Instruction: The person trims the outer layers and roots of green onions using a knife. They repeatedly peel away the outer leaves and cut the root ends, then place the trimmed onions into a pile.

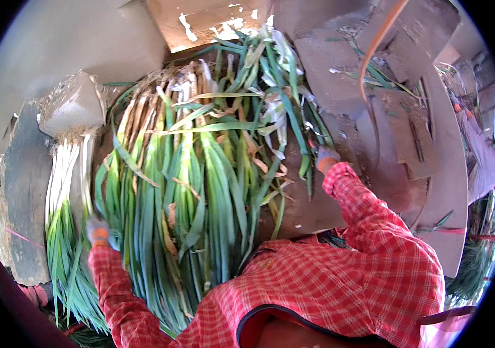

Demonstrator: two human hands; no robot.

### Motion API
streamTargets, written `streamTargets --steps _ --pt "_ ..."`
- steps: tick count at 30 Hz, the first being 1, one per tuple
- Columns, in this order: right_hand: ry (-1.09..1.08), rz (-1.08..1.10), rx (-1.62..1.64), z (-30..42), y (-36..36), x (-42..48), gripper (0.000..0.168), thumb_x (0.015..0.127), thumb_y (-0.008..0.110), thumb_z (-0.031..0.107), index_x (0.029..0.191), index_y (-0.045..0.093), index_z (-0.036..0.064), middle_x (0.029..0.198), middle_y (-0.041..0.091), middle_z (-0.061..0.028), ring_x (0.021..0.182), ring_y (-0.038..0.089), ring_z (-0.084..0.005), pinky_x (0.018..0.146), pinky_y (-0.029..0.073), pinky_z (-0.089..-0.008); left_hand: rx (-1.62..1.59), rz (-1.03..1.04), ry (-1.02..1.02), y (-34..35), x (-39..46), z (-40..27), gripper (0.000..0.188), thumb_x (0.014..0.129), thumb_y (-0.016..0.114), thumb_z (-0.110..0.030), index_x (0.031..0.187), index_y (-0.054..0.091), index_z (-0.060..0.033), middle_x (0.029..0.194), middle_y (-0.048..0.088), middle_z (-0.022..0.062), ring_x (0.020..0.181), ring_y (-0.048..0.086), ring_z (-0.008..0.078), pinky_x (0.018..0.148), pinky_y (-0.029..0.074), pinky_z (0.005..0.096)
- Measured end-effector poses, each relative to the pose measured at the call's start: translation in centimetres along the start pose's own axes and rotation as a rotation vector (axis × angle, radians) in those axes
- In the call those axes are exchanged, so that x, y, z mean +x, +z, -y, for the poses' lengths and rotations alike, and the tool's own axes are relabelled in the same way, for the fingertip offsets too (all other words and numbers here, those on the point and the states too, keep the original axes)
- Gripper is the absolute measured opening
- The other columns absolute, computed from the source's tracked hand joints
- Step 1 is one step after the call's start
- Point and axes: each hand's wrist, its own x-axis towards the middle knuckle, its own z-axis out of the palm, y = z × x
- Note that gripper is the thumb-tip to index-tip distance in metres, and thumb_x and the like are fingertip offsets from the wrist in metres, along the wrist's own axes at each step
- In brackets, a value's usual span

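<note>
A large heap of long green onions (pixel 182 174) with brown, dirty outer skins lies before me, roots towards the top. Left of it is a bundle of cleaned green onions (pixel 62 187) with white stems. My left hand (pixel 97 230), in a grey glove with an orange cuff, closes around the green part of a white-stemmed green onion (pixel 85 174) beside that bundle. Out to the right, my right hand (pixel 327 157), gloved alike, is beside loose peeled leaves (pixel 288 104); something small and red shows at its fingers. Whether it holds anything is unclear.
A dirty white block (pixel 73 104) stands at the bundle's root end. A dark weathered board (pixel 27 195) lies at the left. Cardboard sheets (pixel 412 130) with scraps cover the right side, and an orange strap (pixel 375 48) hangs above them. More tied green bundles (pixel 473 261) are at the far right.
</note>
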Motion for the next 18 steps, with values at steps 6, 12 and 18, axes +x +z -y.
streamTargets --steps 6,12,18 --pt "0.011 0.003 0.153 -3.0 1.1 0.6 0.022 0.081 0.065 0.025 0.095 0.069 0.009 0.099 0.068 -0.0159 0.091 0.066 -0.0294 0.073 0.051 -0.0407 -1.186 -0.2 0.466 -15.5 -14.5 -16.9 0.046 0.089 0.059 -0.016 0.131 0.049 -0.0012 0.124 0.056 0.0126 0.108 0.056 0.0218 0.092 0.044 0.0322" --pt "-0.181 0.305 1.274 -5.0 -7.4 -11.3 0.018 0.08 0.07 0.019 0.079 0.063 0.002 0.07 0.062 -0.0127 0.062 0.055 -0.016 0.057 0.046 -0.0355 -1.638 0.912 0.424 -13.2 -31.2 -34.9 0.044 0.09 0.06 -0.026 0.124 0.055 0.0004 0.104 0.065 0.0052 0.085 0.062 0.0132 0.074 0.05 0.0245" --pt "-0.583 0.077 0.61 -2.6 -12.4 -22.9 0.067 0.065 0.077 0.038 0.117 0.052 0.004 0.11 0.057 -0.0181 0.098 0.055 -0.0312 0.084 0.043 -0.043 -2.21 1.182 0.086 -9.7 -35.6 -42.1 0.02 0.089 0.062 -0.014 0.108 0.062 -0.0063 0.087 0.064 0.0011 0.074 0.062 0.0139 0.066 0.054 0.0299"
